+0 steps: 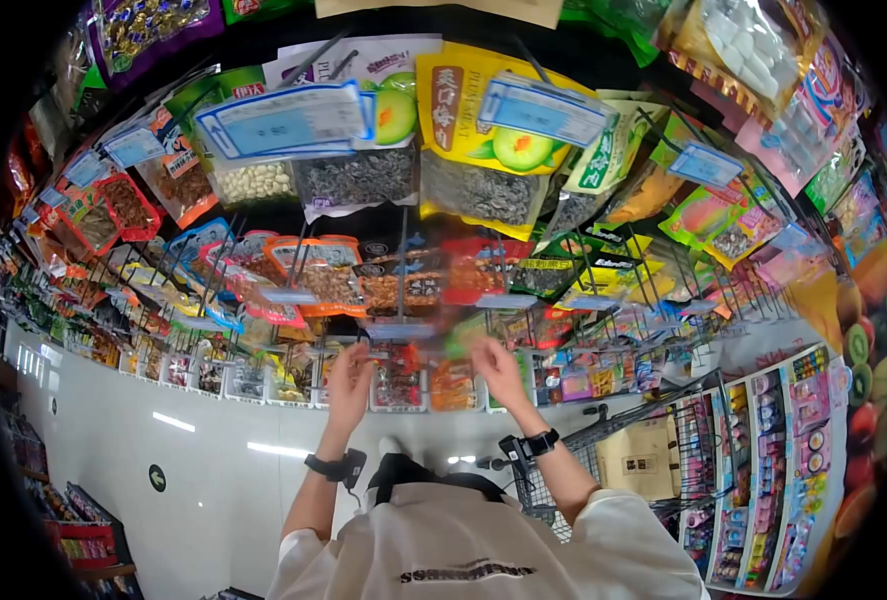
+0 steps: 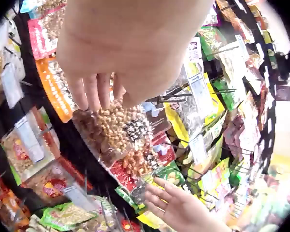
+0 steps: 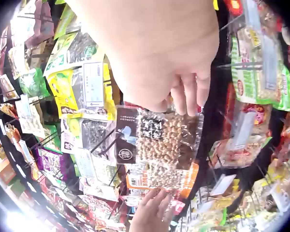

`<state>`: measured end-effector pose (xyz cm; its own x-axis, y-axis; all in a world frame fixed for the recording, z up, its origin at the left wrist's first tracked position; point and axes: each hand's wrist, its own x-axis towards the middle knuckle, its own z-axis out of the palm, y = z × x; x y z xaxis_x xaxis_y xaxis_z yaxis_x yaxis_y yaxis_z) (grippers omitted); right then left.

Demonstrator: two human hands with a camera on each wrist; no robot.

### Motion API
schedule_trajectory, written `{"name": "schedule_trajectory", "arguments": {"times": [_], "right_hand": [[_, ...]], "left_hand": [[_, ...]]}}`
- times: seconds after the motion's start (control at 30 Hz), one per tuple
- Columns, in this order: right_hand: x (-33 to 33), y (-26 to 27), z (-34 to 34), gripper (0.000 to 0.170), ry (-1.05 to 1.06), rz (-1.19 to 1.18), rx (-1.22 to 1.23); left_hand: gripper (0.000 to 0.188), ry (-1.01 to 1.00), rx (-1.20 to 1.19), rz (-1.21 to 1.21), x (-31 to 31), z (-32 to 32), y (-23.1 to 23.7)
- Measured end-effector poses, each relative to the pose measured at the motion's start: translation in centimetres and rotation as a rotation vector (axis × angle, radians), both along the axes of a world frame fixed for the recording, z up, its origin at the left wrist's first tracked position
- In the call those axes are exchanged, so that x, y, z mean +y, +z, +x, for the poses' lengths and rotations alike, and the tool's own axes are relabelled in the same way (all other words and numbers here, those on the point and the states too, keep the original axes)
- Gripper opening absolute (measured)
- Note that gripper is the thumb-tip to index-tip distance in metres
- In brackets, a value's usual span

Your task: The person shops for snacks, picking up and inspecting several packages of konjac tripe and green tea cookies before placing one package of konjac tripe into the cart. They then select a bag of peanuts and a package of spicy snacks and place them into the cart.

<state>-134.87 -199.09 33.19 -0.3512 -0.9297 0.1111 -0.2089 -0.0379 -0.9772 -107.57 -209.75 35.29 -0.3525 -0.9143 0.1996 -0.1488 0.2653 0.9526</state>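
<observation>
In the head view my left hand (image 1: 349,385) and right hand (image 1: 499,370) are held apart in front of the rack of hanging snack bags. Over a clear bag of nuts with a dark label (image 2: 121,125), the loosely bent fingers of my left hand (image 2: 125,48) overlap its edge in the left wrist view. My right hand (image 2: 179,208) shows there with fingers extended beside a red-backed bag (image 2: 128,176). In the right wrist view my right hand (image 3: 159,53) hangs over the dark-labelled nut bag (image 3: 157,137). Below, my left hand (image 3: 150,212) reaches toward an orange-edged bag (image 3: 188,179). Neither hand grips anything.
Yellow plum bags (image 1: 494,140) hang higher up, behind blue price tags (image 1: 284,120) on protruding metal hooks. Open bins (image 1: 399,380) line the rack's bottom. A shopping cart (image 1: 554,475) holding a brown paper bag (image 1: 639,460) stands to my right.
</observation>
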Motion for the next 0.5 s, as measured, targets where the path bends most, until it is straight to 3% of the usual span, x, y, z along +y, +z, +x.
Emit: {"name": "schedule_trajectory", "arguments": {"times": [0.03, 0.07, 0.2, 0.33, 0.5], "right_hand": [[-1.3, 0.7, 0.5, 0.03, -0.052, -0.051, 0.076], [-2.6, 1.1, 0.7, 0.037, -0.014, -0.101, -0.057], [-6.8, 3.5, 2.6, 0.051, -0.162, -0.139, 0.071], [-10.2, 1.9, 2.9, 0.058, -0.204, -0.172, 0.121], [-11.5, 1.3, 3.3, 0.047, -0.232, -0.016, 0.082]], "left_hand": [[0.035, 0.011, 0.038, -0.046, -0.7, -0.7, 1.5], [0.037, 0.022, 0.077, -0.092, -1.6, -1.1, 2.3], [0.055, -0.003, -0.042, -0.126, -5.6, -1.8, 2.0], [0.058, -0.041, 0.009, -0.198, -7.9, -3.4, 1.4], [0.055, -0.088, 0.053, -0.19, -9.5, -4.5, 1.2]]}}
